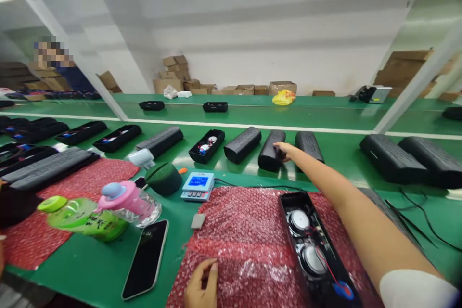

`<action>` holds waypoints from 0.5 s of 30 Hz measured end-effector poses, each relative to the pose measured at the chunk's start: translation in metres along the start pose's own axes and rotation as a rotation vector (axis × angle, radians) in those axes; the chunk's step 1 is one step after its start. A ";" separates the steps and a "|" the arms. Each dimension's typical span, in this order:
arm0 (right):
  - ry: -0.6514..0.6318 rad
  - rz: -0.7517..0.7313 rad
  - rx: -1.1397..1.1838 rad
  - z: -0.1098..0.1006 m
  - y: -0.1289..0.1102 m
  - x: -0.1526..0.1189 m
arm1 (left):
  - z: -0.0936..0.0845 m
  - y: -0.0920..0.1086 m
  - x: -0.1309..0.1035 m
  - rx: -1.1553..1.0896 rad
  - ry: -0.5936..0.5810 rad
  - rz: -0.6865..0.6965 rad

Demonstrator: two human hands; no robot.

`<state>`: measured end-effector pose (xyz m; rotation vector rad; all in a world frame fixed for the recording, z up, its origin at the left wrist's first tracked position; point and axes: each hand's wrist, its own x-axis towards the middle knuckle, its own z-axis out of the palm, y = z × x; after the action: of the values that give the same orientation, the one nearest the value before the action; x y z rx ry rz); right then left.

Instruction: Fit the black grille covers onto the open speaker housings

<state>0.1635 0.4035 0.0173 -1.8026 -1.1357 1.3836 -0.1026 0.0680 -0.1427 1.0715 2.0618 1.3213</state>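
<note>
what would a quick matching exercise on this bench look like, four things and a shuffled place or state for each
1. right hand
2. left hand
3. phone
4. small display device

a. lit up blue
b. over red bubble wrap
c. dark-screened
d. touching a black casing

Pairs: 1-d, 2-b, 3-c, 4-a

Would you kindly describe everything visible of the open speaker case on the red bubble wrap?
The open speaker case is a long black shell, apparently plastic, lying hollow side up and slanted on the red bubble wrap. Inside sit two round silvery speakers in a row, thin red wires, and a blue part at the near end, which reaches the picture's lower edge. The left hand and right hand are both clear of it.
</note>
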 end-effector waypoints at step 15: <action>0.176 -1.041 -0.670 -0.161 0.213 -0.272 | 0.015 0.127 0.087 0.382 -0.317 0.402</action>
<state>0.3498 0.0706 0.0057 -1.2563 -2.1465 0.2311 -0.0966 0.1759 -0.0325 1.8108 1.9590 0.8549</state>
